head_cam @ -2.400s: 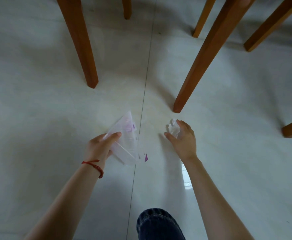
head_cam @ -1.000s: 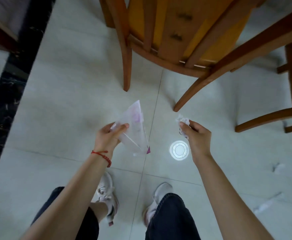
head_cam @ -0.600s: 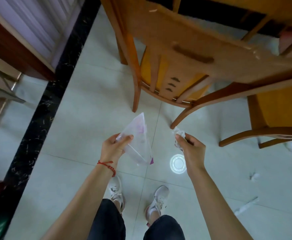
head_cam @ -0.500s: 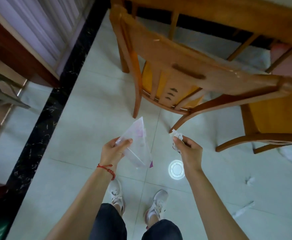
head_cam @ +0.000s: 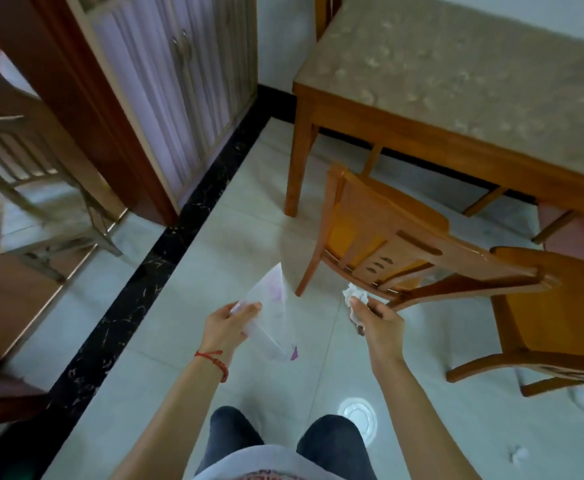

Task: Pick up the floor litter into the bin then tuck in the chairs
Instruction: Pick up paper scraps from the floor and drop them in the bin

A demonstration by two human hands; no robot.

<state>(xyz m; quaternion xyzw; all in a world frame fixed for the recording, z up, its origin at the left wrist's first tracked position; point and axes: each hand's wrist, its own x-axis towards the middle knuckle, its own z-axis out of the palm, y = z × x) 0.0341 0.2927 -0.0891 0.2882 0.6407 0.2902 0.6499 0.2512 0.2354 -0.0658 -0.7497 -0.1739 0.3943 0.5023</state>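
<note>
My left hand [head_cam: 226, 329] grips a clear plastic bag with purple print [head_cam: 276, 313], held out at waist height. In my right hand [head_cam: 378, 323] is a crumpled white tissue [head_cam: 354, 296], pinched between thumb and fingers. A wooden chair [head_cam: 404, 251] stands right in front of my right hand, pulled out from the table [head_cam: 456, 88]. A second wooden chair [head_cam: 553, 317] is at the right, also away from the table. One small white scrap of litter [head_cam: 518, 454] lies on the tiles at the lower right. No bin is in view.
A black marble strip [head_cam: 138, 282] crosses the floor on the left, beside a wooden cabinet with pale doors [head_cam: 179, 81]. A metal-framed chair [head_cam: 23, 174] shows at the far left. Something pink [head_cam: 574, 233] sits under the table. A bright round light reflection [head_cam: 358, 415] is by my legs.
I have stood up from a crouch, so the view has risen from the chair legs to the table top. Both hands keep hold of the bag and the tissue.
</note>
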